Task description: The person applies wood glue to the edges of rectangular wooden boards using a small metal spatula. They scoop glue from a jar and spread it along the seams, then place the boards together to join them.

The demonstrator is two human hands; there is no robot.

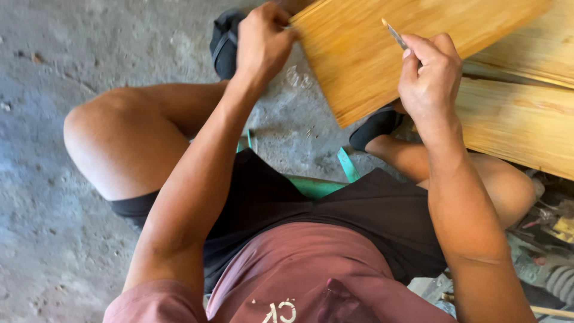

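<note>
Above the knees, 2 hands work 1 wooden board (382,54): the left hand (260,42) pinches its corner edge, the right hand (427,78) grips 1 thin metal tool (394,34) over its face. Beyond lie 2 more planks (520,119), 1 green stool (317,185) below.

Bare grey concrete floor (72,54) is lying open across the left of the frame. The varnished yellow wooden board (371,48) is filling the upper middle, with stacked pale wooden planks (520,113) blocking the right. Cluttered tools (550,239) are crowding the lower right corner.
</note>
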